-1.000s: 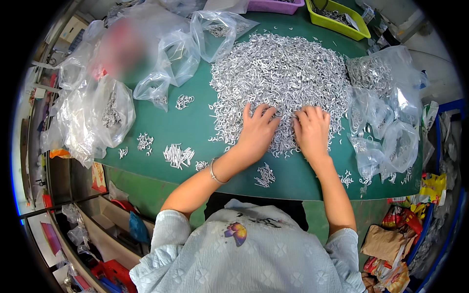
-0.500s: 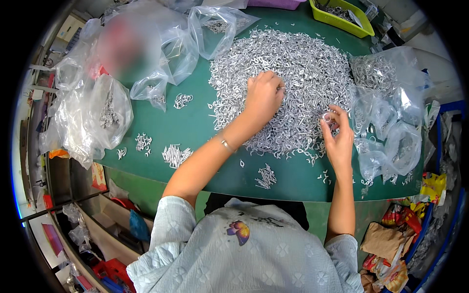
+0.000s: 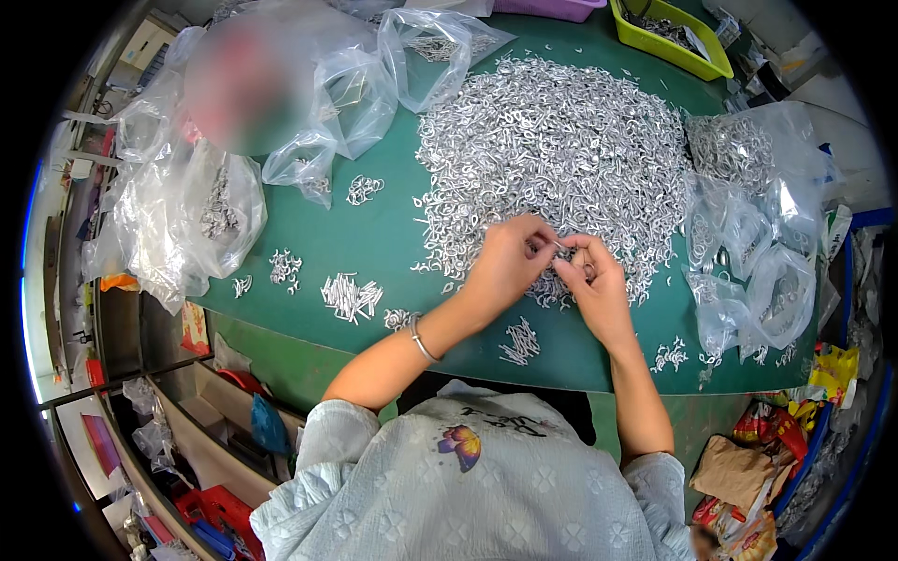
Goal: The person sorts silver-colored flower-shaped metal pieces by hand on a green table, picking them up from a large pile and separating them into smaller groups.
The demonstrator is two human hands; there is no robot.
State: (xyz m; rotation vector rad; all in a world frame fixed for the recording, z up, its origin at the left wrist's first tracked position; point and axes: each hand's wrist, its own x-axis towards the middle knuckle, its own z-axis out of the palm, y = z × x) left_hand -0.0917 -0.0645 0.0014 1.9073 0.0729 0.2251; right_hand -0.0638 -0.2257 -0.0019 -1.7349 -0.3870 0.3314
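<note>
A wide heap of small silver metal pieces, many of them bent into loops and hooks, covers the middle of the green table. At its near edge my two hands come together. My left hand pinches a small silver metal piece between thumb and fingertips. My right hand is closed, fingers curled, around a few small silver metal pieces; their exact shape is too small to tell. Between my forearms lies a little pile of straight silver pins.
Left of my left forearm are more pins and small hook piles. Another hook pile lies right of my right arm. Clear plastic bags of metal parts stand left and right. A yellow-green basket is far right.
My left hand has come out of the heap's middle toward me. My right hand has moved left from the heap's right side, and the two now meet. The view has shifted slightly.
</note>
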